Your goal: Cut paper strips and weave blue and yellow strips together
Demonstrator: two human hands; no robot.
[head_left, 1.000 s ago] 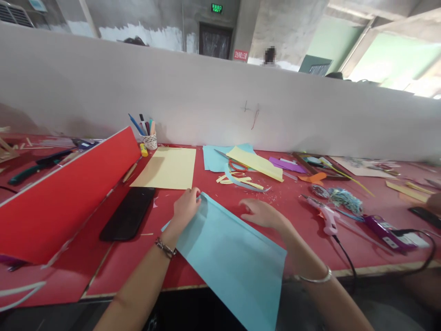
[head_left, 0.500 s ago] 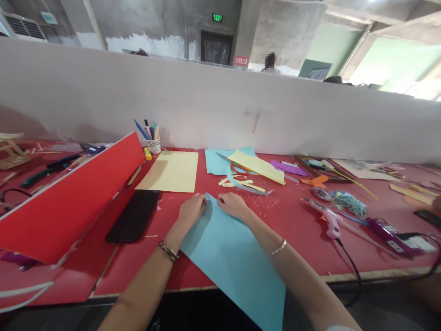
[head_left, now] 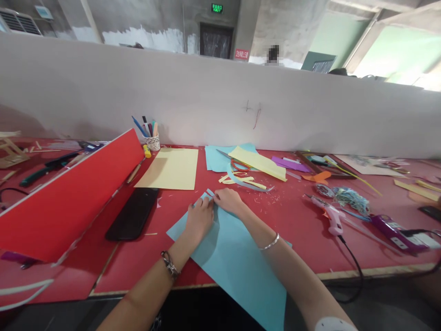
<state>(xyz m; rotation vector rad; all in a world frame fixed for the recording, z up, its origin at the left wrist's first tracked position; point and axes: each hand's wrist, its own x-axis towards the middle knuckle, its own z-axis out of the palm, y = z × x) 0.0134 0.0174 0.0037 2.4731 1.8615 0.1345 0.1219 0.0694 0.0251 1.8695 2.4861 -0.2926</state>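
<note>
A large sheet of light blue paper (head_left: pixel 241 262) lies slantwise on the red table and hangs over its front edge. Its far corner has a narrow fold between my hands. My left hand (head_left: pixel 200 215) rests on the paper left of that fold, palm down, fingers slightly apart and pressing on the sheet. Just right of it, my right hand (head_left: pixel 228 201) has its fingers closed on the paper by the folded corner; its fingertips are partly hidden.
Left are a black phone (head_left: pixel 132 215), a yellow sheet (head_left: pixel 172 168) and a leaning red board (head_left: pixel 79 193). Beyond my hands lie scissors (head_left: pixel 240 165) and paper strips. A pink glue gun (head_left: pixel 332 218), a purple power strip (head_left: pixel 396 234) and a white partition (head_left: pixel 193 101) stand around.
My left hand has shifted down and right, going from a pinch at the paper's edge to lying over the sheet. More of the paper's left corner shows. My right hand has moved slightly left.
</note>
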